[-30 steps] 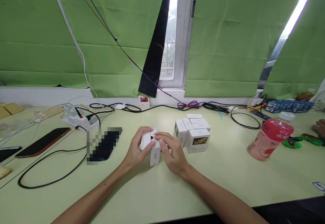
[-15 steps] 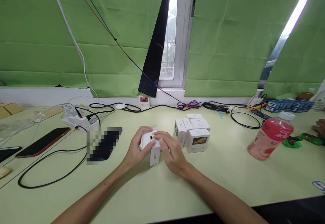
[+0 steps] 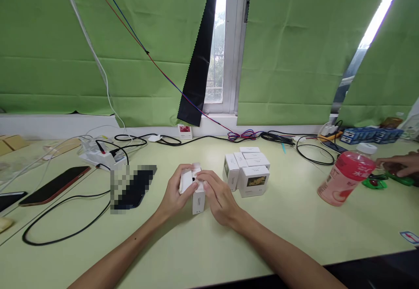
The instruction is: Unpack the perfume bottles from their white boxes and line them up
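A small white cardboard box (image 3: 198,203) stands on the table between my two hands, its top flaps partly raised. My left hand (image 3: 178,188) is closed around its left side, thumb on the top edge. The fingers of my right hand (image 3: 218,193) press on the top and right side, hiding part of the box. A small dark spot shows at the top between the fingertips; I cannot make out what it is. Just right of my right hand stands a cluster of several similar white boxes (image 3: 254,189), the front one with a yellow flower picture.
A pink drink bottle (image 3: 346,175) stands at the right, with another person's hand (image 3: 401,166) beyond it near green-handled tools (image 3: 402,179). At left lie a red-edged phone (image 3: 54,185), a dark partly blurred phone (image 3: 137,188), a power strip (image 3: 101,154) and looping cables.
My hands and the box stay almost in place, fingers shifting slightly at the top. At the far right, the other person's hand has reached further in, over the green-handled tools.
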`<move>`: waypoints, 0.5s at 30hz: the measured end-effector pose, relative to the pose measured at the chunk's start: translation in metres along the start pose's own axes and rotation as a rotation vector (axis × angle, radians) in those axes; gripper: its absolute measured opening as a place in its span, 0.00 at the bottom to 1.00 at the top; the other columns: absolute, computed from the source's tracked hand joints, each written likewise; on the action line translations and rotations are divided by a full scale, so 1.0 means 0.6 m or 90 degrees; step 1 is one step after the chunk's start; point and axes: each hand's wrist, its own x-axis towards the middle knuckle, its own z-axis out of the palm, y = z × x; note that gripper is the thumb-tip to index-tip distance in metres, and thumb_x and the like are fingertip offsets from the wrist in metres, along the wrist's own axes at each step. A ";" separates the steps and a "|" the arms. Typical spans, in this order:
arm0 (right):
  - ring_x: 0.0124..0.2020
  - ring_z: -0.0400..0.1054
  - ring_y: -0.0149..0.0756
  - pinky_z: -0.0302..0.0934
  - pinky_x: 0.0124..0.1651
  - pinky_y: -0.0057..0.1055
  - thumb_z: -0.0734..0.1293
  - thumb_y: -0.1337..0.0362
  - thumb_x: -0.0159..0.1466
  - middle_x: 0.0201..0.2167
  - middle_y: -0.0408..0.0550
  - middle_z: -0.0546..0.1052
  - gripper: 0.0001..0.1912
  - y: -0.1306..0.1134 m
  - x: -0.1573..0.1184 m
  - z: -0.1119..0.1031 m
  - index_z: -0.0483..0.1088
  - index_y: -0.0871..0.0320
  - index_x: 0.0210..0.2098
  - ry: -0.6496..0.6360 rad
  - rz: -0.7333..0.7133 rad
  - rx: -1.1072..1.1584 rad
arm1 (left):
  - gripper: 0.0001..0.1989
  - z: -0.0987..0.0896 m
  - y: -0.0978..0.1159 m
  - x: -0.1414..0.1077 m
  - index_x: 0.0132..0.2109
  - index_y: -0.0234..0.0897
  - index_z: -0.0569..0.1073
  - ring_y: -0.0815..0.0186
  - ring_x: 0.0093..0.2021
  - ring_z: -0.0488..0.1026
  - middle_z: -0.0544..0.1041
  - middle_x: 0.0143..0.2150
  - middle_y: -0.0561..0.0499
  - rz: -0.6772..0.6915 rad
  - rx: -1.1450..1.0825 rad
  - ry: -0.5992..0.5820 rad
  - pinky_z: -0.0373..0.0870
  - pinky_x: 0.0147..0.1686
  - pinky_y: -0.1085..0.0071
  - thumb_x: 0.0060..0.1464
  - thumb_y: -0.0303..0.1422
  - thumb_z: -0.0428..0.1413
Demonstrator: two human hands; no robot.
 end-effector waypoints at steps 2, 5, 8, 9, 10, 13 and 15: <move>0.54 0.67 0.36 0.64 0.54 0.34 0.51 0.66 0.73 0.55 0.49 0.70 0.16 -0.001 -0.001 -0.001 0.65 0.53 0.54 -0.007 0.000 -0.003 | 0.14 0.000 0.001 0.001 0.48 0.39 0.66 0.58 0.46 0.71 0.72 0.47 0.47 0.007 0.001 -0.001 0.68 0.42 0.66 0.60 0.41 0.53; 0.54 0.67 0.36 0.64 0.54 0.34 0.51 0.66 0.73 0.56 0.49 0.70 0.16 -0.001 -0.002 -0.001 0.65 0.53 0.55 -0.013 0.000 -0.001 | 0.13 -0.001 0.003 0.002 0.47 0.39 0.66 0.58 0.46 0.71 0.72 0.46 0.47 0.013 -0.002 -0.008 0.68 0.41 0.66 0.60 0.41 0.52; 0.55 0.67 0.36 0.63 0.56 0.34 0.51 0.66 0.73 0.56 0.49 0.70 0.17 0.001 -0.003 0.000 0.65 0.53 0.55 -0.009 -0.007 0.014 | 0.13 -0.002 0.004 0.002 0.47 0.39 0.66 0.59 0.44 0.71 0.72 0.46 0.47 0.010 -0.008 -0.013 0.67 0.40 0.67 0.60 0.42 0.52; 0.56 0.67 0.36 0.63 0.56 0.35 0.51 0.66 0.73 0.56 0.49 0.71 0.17 0.002 -0.003 0.001 0.65 0.54 0.55 -0.006 -0.009 0.020 | 0.13 -0.002 0.003 0.002 0.47 0.39 0.66 0.59 0.44 0.71 0.72 0.46 0.47 0.007 -0.009 -0.016 0.67 0.39 0.67 0.60 0.42 0.53; 0.56 0.66 0.36 0.63 0.57 0.35 0.51 0.66 0.73 0.56 0.50 0.71 0.17 0.003 -0.003 0.001 0.65 0.54 0.55 -0.002 -0.011 0.026 | 0.14 -0.003 0.003 0.002 0.47 0.39 0.66 0.60 0.43 0.71 0.72 0.46 0.47 0.003 -0.011 -0.017 0.67 0.39 0.67 0.60 0.42 0.53; 0.56 0.66 0.37 0.64 0.56 0.36 0.52 0.66 0.73 0.56 0.51 0.71 0.16 0.005 -0.005 0.003 0.66 0.54 0.54 0.009 -0.023 0.039 | 0.15 -0.003 0.004 0.001 0.47 0.39 0.65 0.59 0.43 0.71 0.72 0.46 0.47 -0.009 -0.016 -0.022 0.67 0.39 0.67 0.60 0.44 0.52; 0.56 0.67 0.38 0.65 0.55 0.37 0.53 0.66 0.73 0.55 0.52 0.71 0.16 0.005 -0.006 0.003 0.67 0.54 0.54 0.015 -0.035 0.043 | 0.15 -0.003 0.004 0.000 0.47 0.39 0.66 0.59 0.44 0.71 0.72 0.46 0.47 -0.016 -0.021 -0.021 0.67 0.39 0.67 0.60 0.44 0.51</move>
